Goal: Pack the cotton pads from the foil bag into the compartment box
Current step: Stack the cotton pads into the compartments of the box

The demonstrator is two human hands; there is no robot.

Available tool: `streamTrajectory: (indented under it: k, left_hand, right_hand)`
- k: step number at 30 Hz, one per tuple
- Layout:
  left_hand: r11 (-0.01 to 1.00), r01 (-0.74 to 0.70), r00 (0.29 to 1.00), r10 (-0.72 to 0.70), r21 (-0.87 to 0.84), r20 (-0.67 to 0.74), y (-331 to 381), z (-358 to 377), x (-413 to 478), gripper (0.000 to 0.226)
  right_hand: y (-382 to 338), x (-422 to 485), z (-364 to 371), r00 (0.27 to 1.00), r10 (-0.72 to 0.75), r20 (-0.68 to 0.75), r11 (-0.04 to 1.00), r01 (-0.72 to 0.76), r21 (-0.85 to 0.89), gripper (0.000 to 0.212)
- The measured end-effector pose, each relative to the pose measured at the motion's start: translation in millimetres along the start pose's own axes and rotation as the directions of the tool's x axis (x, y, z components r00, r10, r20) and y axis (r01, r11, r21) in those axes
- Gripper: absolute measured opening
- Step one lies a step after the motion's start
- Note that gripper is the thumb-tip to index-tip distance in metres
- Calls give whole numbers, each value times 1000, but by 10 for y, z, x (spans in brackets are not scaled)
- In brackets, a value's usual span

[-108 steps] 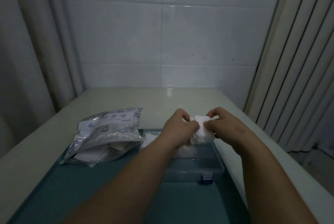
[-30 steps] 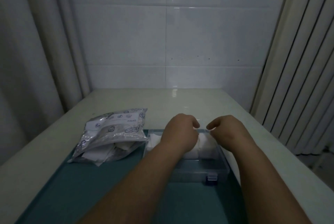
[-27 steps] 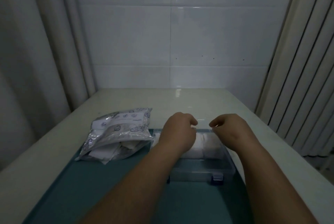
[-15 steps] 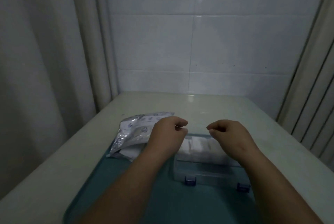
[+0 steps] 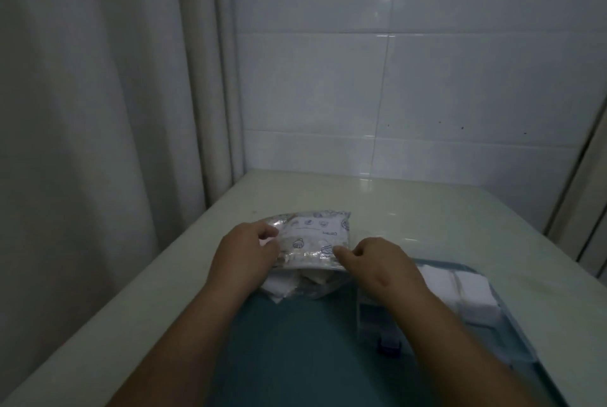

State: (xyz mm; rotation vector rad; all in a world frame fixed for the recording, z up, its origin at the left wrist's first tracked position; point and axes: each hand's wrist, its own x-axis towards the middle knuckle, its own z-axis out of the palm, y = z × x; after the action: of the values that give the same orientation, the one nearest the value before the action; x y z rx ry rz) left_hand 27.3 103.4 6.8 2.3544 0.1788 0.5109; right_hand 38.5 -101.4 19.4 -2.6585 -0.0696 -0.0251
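The silver foil bag (image 5: 313, 237) lies on the far left of the teal mat, its open mouth toward me. White cotton pads (image 5: 279, 286) stick out of that mouth. My left hand (image 5: 244, 257) pinches the bag's left edge with curled fingers. My right hand (image 5: 377, 263) has its fingertips curled on the bag's lower right edge. To the right stands the clear compartment box (image 5: 377, 314) with its lid open. More white cotton pads (image 5: 473, 295) fill its far compartments. My right forearm hides part of the box.
A teal mat (image 5: 295, 341) covers the near part of the pale table (image 5: 410, 209). A grey curtain (image 5: 82, 144) hangs along the left and a tiled wall (image 5: 427, 78) closes the back. The box's blue latch (image 5: 389, 346) faces me.
Both hands left the compartment box and moved left onto the foil bag. The view swung left, so the box now sits at the right.
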Motion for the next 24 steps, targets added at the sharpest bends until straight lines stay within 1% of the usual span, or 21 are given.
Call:
streamTrajectory:
  k: [2,4,7,9,11,12,14,16,18,21,22,24]
  left_hand:
    - [994,1,1000,-2,108,11,-146,68,10,30]
    - [979,53,997,-64,198,51,-243,124,29,37]
    - [969,141,986,-155,202,58,-312,134,78,40]
    - [966,212,970,-227,150,89,-339,114,93,47]
    - [961,269,950,-277,70,142,-348,91,84,61]
    - [957,285,945,-290,52,153,-351,83,82,63]
    - [957,284,947,-289,53,143,-329,70,64,56]
    - [966,257,961,-255,-9,109,-313,56,62,52]
    - [957,254,966,-243,-140,93,-301,48,52,44]
    - [892,299,954,-283,-341,95,-319,49,41,14]
    - [873,315,948,-305,-372,88,-328,56,49,11]
    - [871,299,951,-305,-390,48,-346,80,72,24]
  right_hand:
    - [8,-15,39,999,1,-38,1000,-2,-25,32]
    - [31,-32,57,997,-6,-80,1000,6,3,21]
    - [84,-46,72,991,-49,-127,990,66,128,14]
    - [101,-52,73,982,-67,-179,973,104,207,13]
    - [112,-49,80,969,-83,-234,961,140,240,15]
    - [109,-52,81,962,-92,-257,956,157,247,15]
    - [100,-62,89,951,-111,-288,946,190,264,15]
    - [86,-74,92,947,-125,-295,936,211,280,13]
    - [81,-85,91,947,-132,-293,935,217,280,11]
    - [74,-94,93,949,-125,-289,943,204,263,9]
    - [76,-93,97,952,-120,-283,943,199,267,10]
    - [76,-84,97,959,-112,-262,933,192,305,13]
